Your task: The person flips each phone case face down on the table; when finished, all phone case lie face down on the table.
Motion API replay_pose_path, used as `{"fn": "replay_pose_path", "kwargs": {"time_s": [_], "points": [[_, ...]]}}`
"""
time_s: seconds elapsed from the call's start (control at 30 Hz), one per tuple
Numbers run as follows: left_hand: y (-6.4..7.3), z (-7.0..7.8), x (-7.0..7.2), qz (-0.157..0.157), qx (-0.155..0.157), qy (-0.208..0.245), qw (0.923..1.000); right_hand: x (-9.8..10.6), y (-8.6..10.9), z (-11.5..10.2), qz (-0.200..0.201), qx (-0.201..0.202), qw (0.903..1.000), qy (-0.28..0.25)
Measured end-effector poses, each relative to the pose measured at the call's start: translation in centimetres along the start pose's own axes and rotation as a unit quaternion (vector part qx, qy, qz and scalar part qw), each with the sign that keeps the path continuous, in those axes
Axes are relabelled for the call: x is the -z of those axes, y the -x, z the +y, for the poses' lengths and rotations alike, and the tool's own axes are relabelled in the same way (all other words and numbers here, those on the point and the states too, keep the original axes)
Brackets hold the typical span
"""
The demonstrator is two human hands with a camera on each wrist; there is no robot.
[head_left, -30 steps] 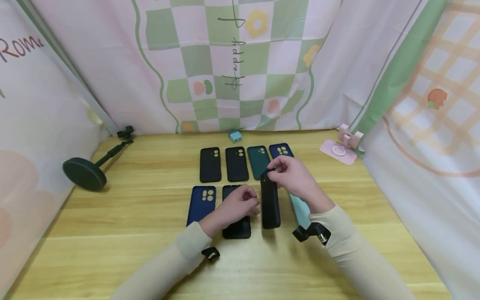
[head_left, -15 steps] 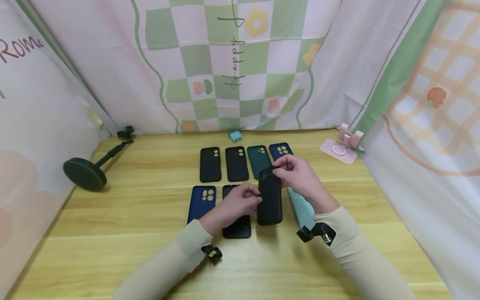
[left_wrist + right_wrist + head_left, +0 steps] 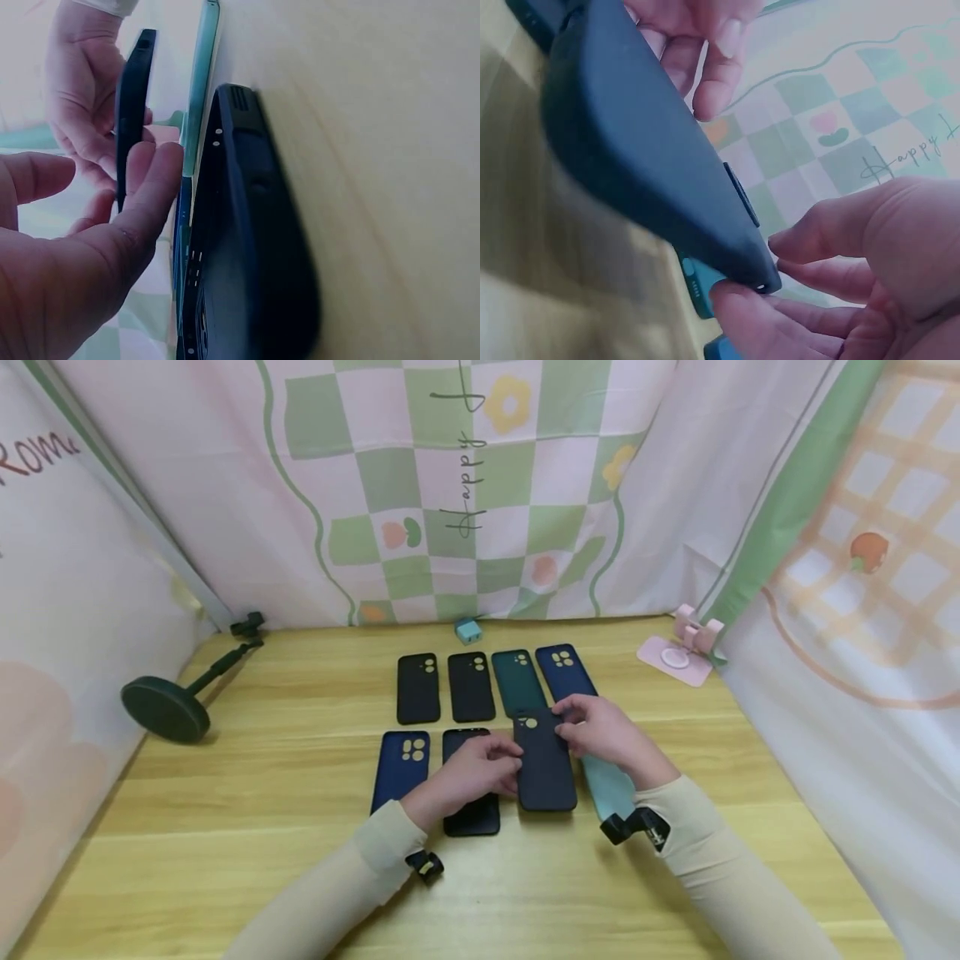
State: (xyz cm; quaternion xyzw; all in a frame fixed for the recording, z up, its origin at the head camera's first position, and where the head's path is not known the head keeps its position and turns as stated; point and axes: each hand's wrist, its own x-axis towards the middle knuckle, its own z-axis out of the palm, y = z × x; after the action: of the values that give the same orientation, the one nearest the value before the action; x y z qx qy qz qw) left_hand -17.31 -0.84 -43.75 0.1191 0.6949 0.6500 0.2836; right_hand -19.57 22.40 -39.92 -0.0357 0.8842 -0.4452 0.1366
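Observation:
My right hand [image 3: 611,735] pinches the top right corner of a black phone case [image 3: 546,768], raised above the table with its plain back toward the head camera. In the right wrist view, the thumb and fingers of that hand [image 3: 840,277] grip the case's camera end. My left hand [image 3: 476,772] is at the case's left edge, fingers loosely bent and thumb apart in the left wrist view; whether it touches is unclear. Below the left hand lies another black case [image 3: 472,818], inner side up. A navy case [image 3: 402,768] lies to its left. The light teal case [image 3: 609,785] is partly hidden beneath the right wrist.
Two black cases [image 3: 417,689], a dark green case [image 3: 517,681] and a navy case [image 3: 567,672] form a back row. Behind them sits a small blue charger [image 3: 468,631]. A dark green stand [image 3: 167,708] lies left; a pink phone stand [image 3: 678,658] is at the back right.
The held black case has turned from edge-on to show its back broadly and tilted lower toward the table. The right hand has dropped slightly; the left hand has come nearer the case's edge.

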Motion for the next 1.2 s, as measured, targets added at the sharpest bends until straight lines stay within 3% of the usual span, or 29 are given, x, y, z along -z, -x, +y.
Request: {"fn": "replay_pose_path", "kwargs": {"time_s": [0.3, 0.77, 1.0, 1.2], "points": [[0.0, 0.2, -0.2, 0.001, 0.019, -0.036, 0.9992, -0.7, -0.4, 0.8, -0.028, -0.020, 0.9993, 0.015], [-0.1, 0.2, 0.2, -0.001, 0.006, -0.079, 0.9969, -0.7, -0.2, 1.1, -0.023, -0.019, 0.9993, 0.022], [1.0, 0.7, 1.4, -0.007, -0.008, -0.081, 0.9967, -0.9, 0.0, 0.3, -0.022, -0.008, 0.9994, 0.024], [1.9, 0.6, 3.2, 0.003, -0.025, -0.087, 0.9959, -2.3, -0.2, -0.9, -0.027, 0.013, 0.9986, 0.044]]}}
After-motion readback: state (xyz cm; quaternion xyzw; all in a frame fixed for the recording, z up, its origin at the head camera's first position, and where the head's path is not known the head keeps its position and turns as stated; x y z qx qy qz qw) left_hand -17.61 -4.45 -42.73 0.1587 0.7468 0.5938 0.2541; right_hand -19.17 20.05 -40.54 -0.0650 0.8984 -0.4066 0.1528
